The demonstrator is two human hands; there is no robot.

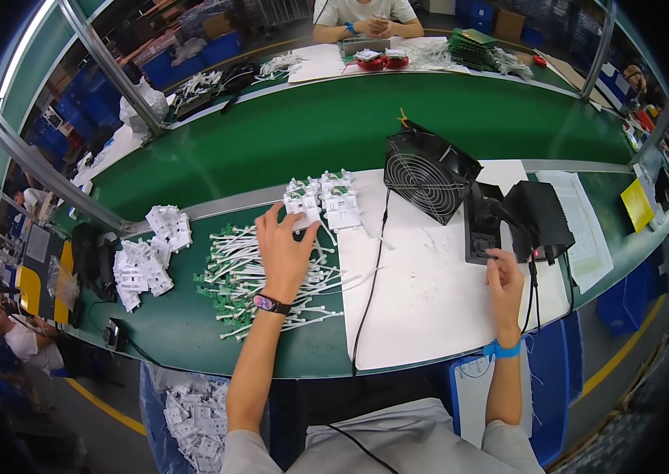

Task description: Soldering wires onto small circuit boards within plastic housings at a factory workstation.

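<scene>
My left hand (282, 245) has its fingers and thumb around the near end of a white plastic housing (303, 207), one of several standing together with small green boards on them. Just below that hand spreads a pile of white cable leads with small green boards (231, 272). At the right, my right hand (504, 278) is closed, fingertips together, beside a black tool stand (482, 229). Whatever may be between those fingertips is too small to make out. A black box-shaped unit (541, 217) with a red light stands just beyond it.
A black fan (429, 174) stands behind the white sheet (413, 292), and a black cable crosses the sheet. White housings (143, 266) lie stacked at the left. Below the bench is a bin of white parts (196, 423). Across the green belt (287, 134) sits another person (366, 20).
</scene>
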